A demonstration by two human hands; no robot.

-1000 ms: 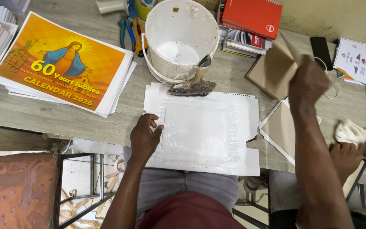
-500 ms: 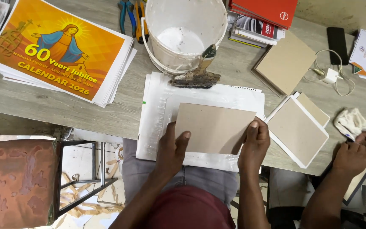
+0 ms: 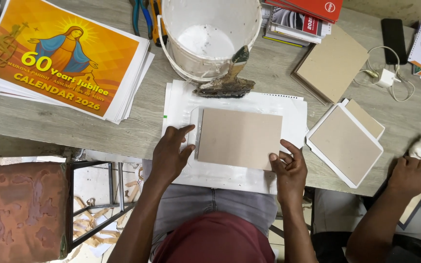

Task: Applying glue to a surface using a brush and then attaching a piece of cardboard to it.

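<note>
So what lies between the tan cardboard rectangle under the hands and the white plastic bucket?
In the head view, a glue-caked brush lies between the tan cardboard rectangle and the white plastic bucket, its bristles on the white paper sheet and its handle leaning on the bucket.

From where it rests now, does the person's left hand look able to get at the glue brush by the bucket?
Probably yes: the left hand rests beside the cardboard sheet, and only bare white paper separates it from the brush.

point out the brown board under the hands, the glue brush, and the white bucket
brown board (image 3: 239, 139), head view, middle of its face
glue brush (image 3: 225, 86), head view, on the bristle end
white bucket (image 3: 171, 39), head view, left wall near the rim
</note>
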